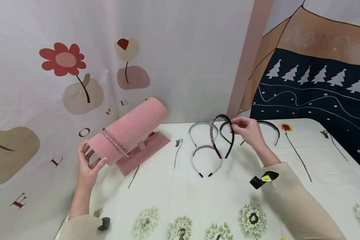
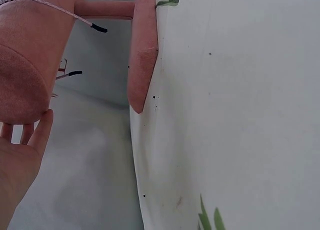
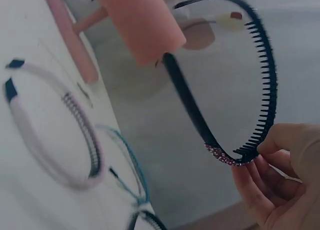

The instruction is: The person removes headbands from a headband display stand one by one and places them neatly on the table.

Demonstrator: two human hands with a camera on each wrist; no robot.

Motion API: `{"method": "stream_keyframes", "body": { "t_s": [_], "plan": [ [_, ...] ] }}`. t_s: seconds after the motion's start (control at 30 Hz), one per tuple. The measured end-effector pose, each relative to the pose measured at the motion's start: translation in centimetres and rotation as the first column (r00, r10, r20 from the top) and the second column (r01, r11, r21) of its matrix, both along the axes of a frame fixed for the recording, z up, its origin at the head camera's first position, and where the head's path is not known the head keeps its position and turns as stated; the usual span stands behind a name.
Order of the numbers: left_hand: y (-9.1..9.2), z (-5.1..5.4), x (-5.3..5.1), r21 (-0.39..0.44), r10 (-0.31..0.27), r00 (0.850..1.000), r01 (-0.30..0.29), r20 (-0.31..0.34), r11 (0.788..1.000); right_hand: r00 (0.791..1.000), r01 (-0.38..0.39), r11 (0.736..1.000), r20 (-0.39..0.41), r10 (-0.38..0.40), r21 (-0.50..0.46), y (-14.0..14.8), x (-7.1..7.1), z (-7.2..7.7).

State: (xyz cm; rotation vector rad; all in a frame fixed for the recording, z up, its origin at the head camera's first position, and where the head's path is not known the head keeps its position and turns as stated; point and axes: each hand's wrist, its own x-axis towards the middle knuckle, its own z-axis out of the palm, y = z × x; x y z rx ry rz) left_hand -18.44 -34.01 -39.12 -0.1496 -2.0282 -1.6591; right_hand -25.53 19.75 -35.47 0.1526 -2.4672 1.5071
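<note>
My left hand (image 1: 88, 168) grips the near left end of a pink velvet headband stand (image 1: 136, 121), thumb on one side and fingers on the other. The roll sits tilted over its flat base (image 1: 151, 151). Around the roll lies a sparkly pinkish-silver toothed headband (image 1: 115, 142). Over the table, my right hand (image 1: 249, 131) pinches a black toothed headband (image 3: 270, 84) by its side; pink rhinestones cover its outer face. In the right wrist view one of its tips overlaps the stand's far end; whether they touch I cannot tell.
A pale pink headband (image 1: 195, 167) lies on the table below the held one. Behind it are a blue headband (image 1: 201, 123) and black headbands (image 1: 270, 124), partly hidden by my right hand. A printed curtain (image 1: 183, 66) hangs along the table's back edge.
</note>
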Motion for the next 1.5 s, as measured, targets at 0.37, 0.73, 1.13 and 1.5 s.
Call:
{"method": "stream_keyframes", "body": {
  "t_s": [0.37, 0.73, 1.13, 1.5],
  "plan": [
    [-0.1, 0.0, 0.1, 0.01, -0.01, 1.0, 0.01, -0.016, 1.0, 0.991, 0.042, 0.981, 0.118, -0.065, 0.191, 4.8, 0.8, -2.0],
    [0.0, 0.0, 0.1, -0.019, 0.014, 1.0, -0.013, 0.021, 1.0, 0.974, -0.01, 0.967, 0.22, -0.047, 0.253, 6.7, 0.8, -4.5],
    [0.0, 0.1, 0.1, -0.037, 0.005, 1.0, -0.005, 0.021, 0.999, 0.931, -0.079, 0.959, 0.365, -0.027, 0.273, 8.4, 0.3, -6.9],
    [0.0, 0.1, 0.2, -0.033, 0.002, 1.0, -0.002, 0.023, 0.999, 0.908, -0.106, 0.965, 0.419, -0.004, 0.239, 8.9, 0.1, -7.7]
  ]
}}
